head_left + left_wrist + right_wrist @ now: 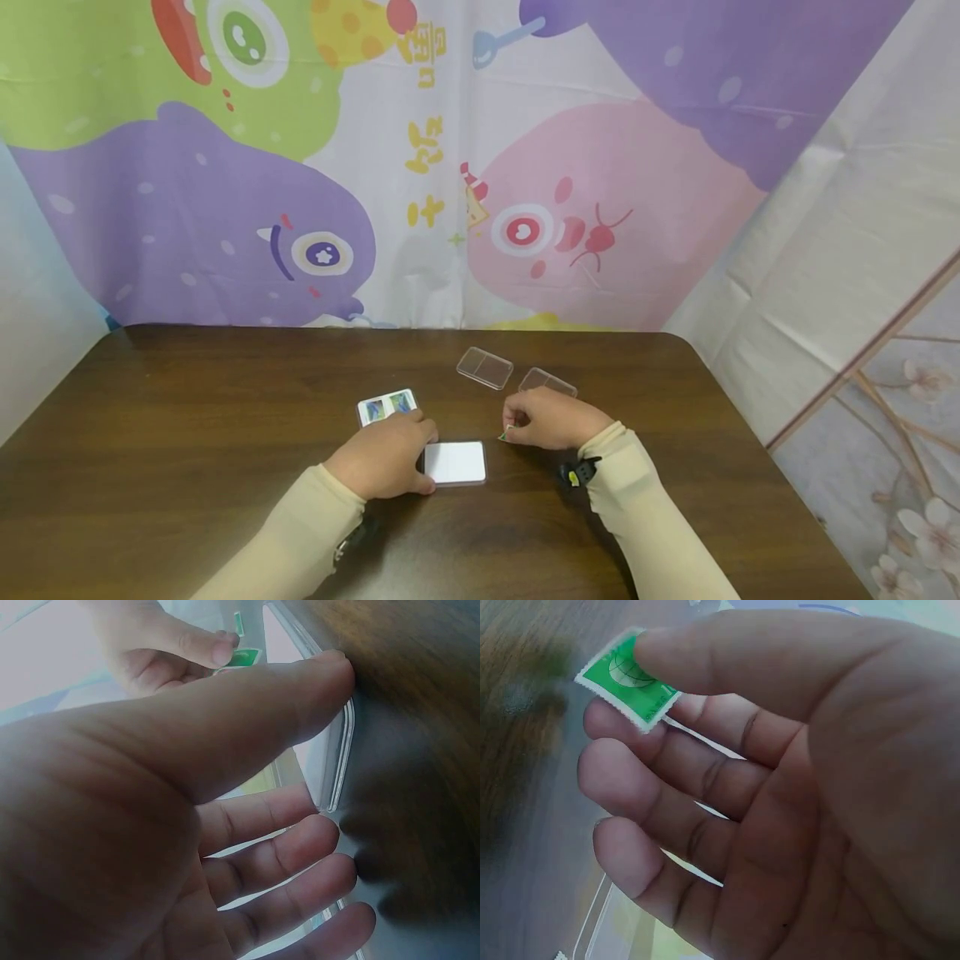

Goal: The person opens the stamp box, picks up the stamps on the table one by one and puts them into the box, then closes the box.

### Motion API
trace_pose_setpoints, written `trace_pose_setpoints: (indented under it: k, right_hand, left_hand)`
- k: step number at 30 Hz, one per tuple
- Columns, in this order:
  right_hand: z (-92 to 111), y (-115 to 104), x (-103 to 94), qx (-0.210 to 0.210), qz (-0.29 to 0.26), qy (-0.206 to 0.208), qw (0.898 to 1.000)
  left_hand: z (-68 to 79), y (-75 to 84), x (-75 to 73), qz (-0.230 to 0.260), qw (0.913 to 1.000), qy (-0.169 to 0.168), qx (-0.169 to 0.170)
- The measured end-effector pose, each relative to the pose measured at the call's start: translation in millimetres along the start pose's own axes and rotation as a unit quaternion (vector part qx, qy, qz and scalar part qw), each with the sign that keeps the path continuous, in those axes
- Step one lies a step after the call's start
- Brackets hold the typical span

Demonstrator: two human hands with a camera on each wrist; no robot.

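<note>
My right hand (551,418) pinches a green postage stamp (626,679) with white perforated edges between thumb and fingers. It is held just right of a clear plastic case (455,463) with a white card in it, which lies flat on the table. At that case's left end, my left hand (386,457) holds it between thumb (322,679) and index finger. Behind the left hand lies another case (386,407) showing two blue-and-green stamps, partly covered by the hand. A second small green stamp (239,624) shows beyond the right hand's fingertips in the left wrist view.
Two clear, thin plastic pieces (485,368) lie at the back of the brown wooden table (225,400); the right one (550,382) is partly behind my right hand. A cartoon-printed curtain (420,275) hangs along the table's far edge.
</note>
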State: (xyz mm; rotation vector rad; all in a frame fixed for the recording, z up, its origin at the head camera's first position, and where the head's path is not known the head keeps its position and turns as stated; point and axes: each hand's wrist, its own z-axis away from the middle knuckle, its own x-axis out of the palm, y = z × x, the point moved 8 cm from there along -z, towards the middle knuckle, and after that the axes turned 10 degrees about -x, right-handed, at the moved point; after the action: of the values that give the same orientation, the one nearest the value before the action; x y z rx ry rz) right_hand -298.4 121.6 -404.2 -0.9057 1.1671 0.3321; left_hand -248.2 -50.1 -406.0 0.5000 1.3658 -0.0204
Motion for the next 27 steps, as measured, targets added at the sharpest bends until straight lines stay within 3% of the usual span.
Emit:
trace_pose_setpoints:
  k: [14,18,27]
  right_hand:
    - [-2.6,2.8,8.2,-0.021,-0.048,-0.023,0.998]
    - [-5.3,1.7,11.2,-0.033,-0.025,-0.022,0.999]
    - [-6.6,3.7,11.2,-0.015,0.021,-0.005,1.0]
  left_hand:
    - [-0.4,0.2,-0.1,0.0,1.0,0.0,0.001]
    - [0.0,0.3,-0.7,0.003,1.0,0.002,0.003]
    - [0.0,0.1,-0.7,0.003,1.0,0.001,0.003]
